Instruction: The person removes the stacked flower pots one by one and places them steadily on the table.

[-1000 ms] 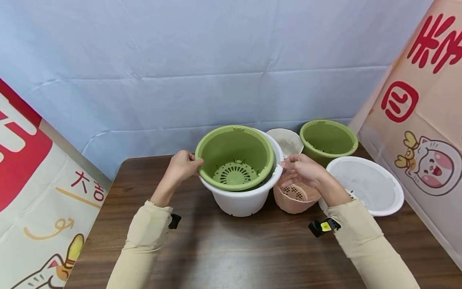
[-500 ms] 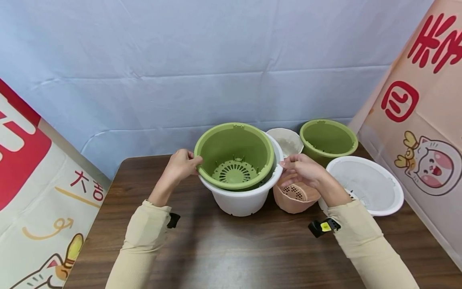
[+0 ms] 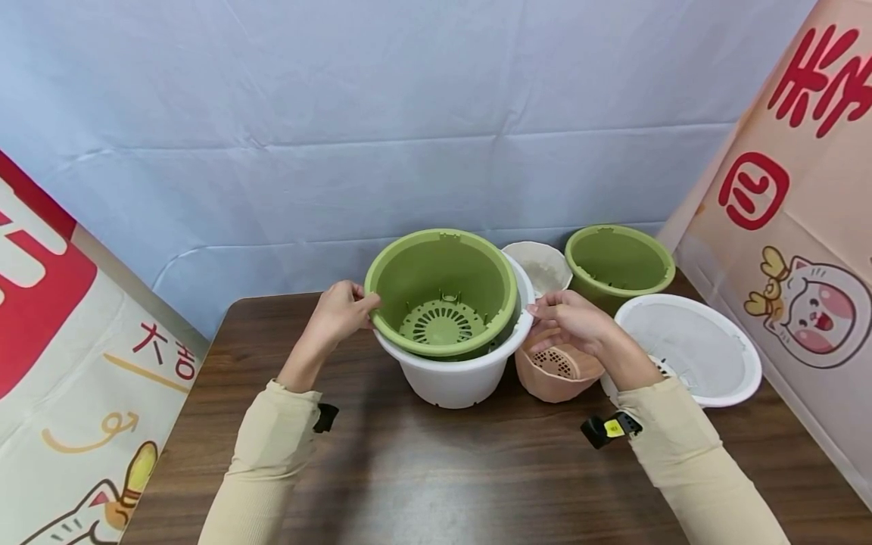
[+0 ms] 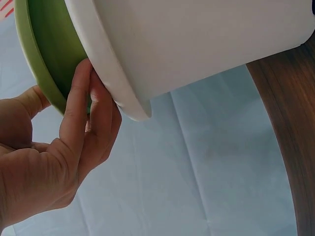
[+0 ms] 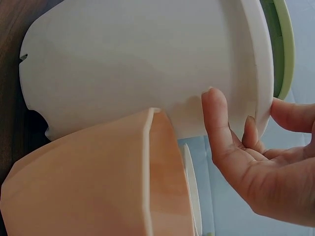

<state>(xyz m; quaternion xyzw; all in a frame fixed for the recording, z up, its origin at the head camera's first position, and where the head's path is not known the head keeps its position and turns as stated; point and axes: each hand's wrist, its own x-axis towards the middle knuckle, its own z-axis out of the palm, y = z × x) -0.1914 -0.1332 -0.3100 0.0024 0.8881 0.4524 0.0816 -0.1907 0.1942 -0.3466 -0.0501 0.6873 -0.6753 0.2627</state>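
Note:
A green plastic flowerpot (image 3: 443,288) with a slotted base sits tilted inside a white flowerpot (image 3: 450,382), its left rim raised a little above the white one. My left hand (image 3: 343,312) pinches the green pot's left rim, thumb outside and fingers tucked under the lip, as the left wrist view shows with the green rim (image 4: 37,64) beside the white rim (image 4: 110,59). At the white pot's right rim, my right hand (image 3: 572,318) pinches the edge between thumb and fingers. In the right wrist view that hand (image 5: 261,167) has one finger extended along the white wall (image 5: 138,64).
Right of the nested pair stand a pink faceted pot (image 3: 559,382), a small cream pot (image 3: 541,269), another green pot (image 3: 620,257) and a wide white pot (image 3: 691,344). All stand on a dark wooden table (image 3: 436,484), with a pale cloth (image 3: 341,151) hanging behind.
The green pot has risen slightly and shifted a little left within the white pot, and my left hand has shifted slightly left with it. My right hand stays at the white rim.

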